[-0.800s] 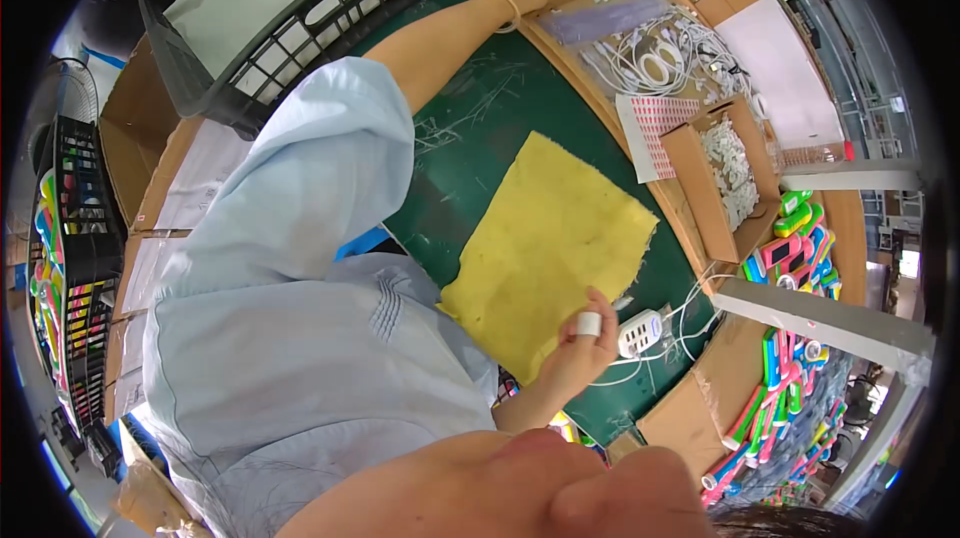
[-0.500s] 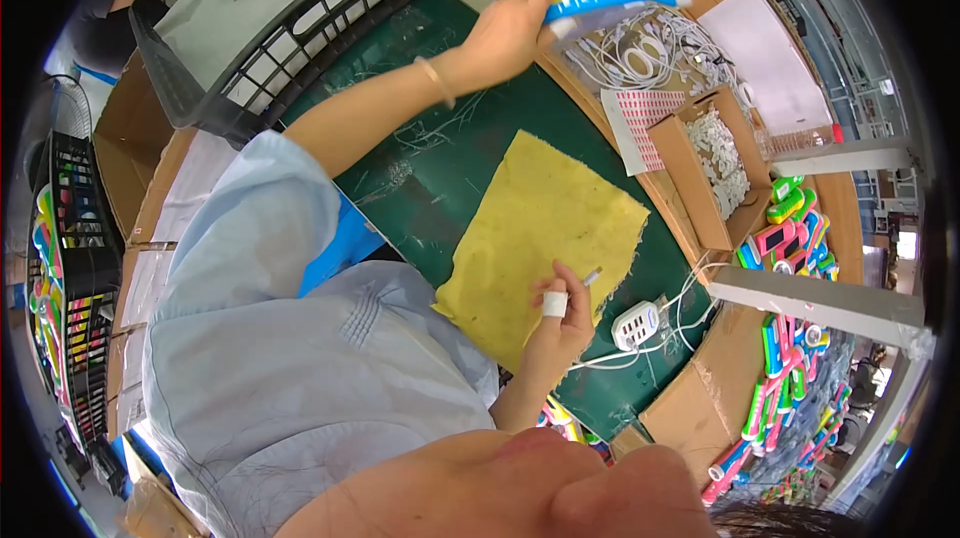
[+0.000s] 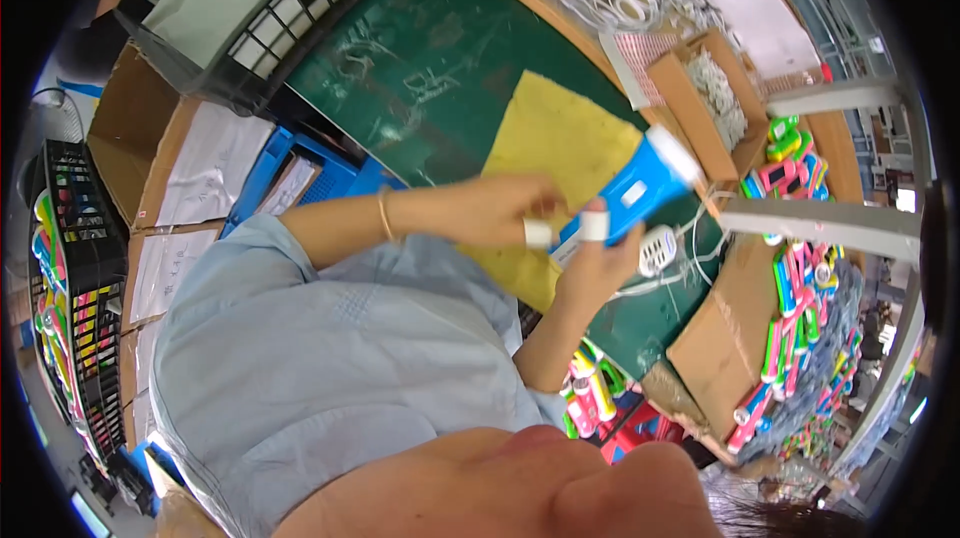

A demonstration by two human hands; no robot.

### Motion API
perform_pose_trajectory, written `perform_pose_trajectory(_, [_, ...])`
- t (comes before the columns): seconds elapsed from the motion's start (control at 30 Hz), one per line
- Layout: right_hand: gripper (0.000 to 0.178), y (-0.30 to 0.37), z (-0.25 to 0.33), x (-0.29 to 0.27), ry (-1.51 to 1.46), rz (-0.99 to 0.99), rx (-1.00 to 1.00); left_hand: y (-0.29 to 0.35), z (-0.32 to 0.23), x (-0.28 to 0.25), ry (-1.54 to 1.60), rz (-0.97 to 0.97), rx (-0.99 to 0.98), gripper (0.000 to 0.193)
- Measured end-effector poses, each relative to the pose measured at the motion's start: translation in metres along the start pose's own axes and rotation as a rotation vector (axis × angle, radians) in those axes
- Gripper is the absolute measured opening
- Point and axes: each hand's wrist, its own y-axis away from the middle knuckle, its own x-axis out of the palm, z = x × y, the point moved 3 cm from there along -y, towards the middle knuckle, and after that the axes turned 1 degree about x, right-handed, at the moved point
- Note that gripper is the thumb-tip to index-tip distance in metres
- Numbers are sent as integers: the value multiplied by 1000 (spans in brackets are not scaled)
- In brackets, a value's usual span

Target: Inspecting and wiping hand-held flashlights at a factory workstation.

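Note:
My right hand [image 3: 600,263] is wrapped round a blue flashlight-shaped tube [image 3: 640,188] with a wide white end, holding it tilted over the yellow cloth [image 3: 560,128]. White tape covers one of its fingers. Close to the tube's narrow near end is my left hand [image 3: 510,210], its fingers bent inward and somewhat blurred; what they pinch, if anything, is hidden. White tape shows on this hand too, and a pale band circles the wrist. The cloth lies on a dark green tabletop [image 3: 410,88].
Beside the right hand sits a white multi-port charger [image 3: 657,250] with loose cables. A cardboard box of small white parts [image 3: 715,88] stands at the far right, near coiled white cables [image 3: 635,3]. A black crate [image 3: 270,38] borders the far left. Colourful flashlights [image 3: 790,318] pile up on the right.
My left hand has come back from the far side toward the cloth. The tube that it held is now in my right hand, and both hands are close together.

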Motion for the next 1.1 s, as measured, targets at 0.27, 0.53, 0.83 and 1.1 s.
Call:
perform_pose_trajectory(0.27, [31, 27, -23, 26, -199, 355, -36, -23, -5, 2, 766, -119, -308, 45])
perform_pose_trajectory(0.53, [29, 11, -35, -13, -241, 109, 102, -31, -8, -8, 838, -153, -268, 32])
perform_pose_trajectory(0.83, [29, 17, -44, -13, -140, 49, 148, -49, -7, 0, 1302, -114, -489, 42])
perform_pose_trajectory(1.1, [23, 24, -42, -18, -240, 152, 177, -58, -2, 4, 1322, -86, -462, 41])
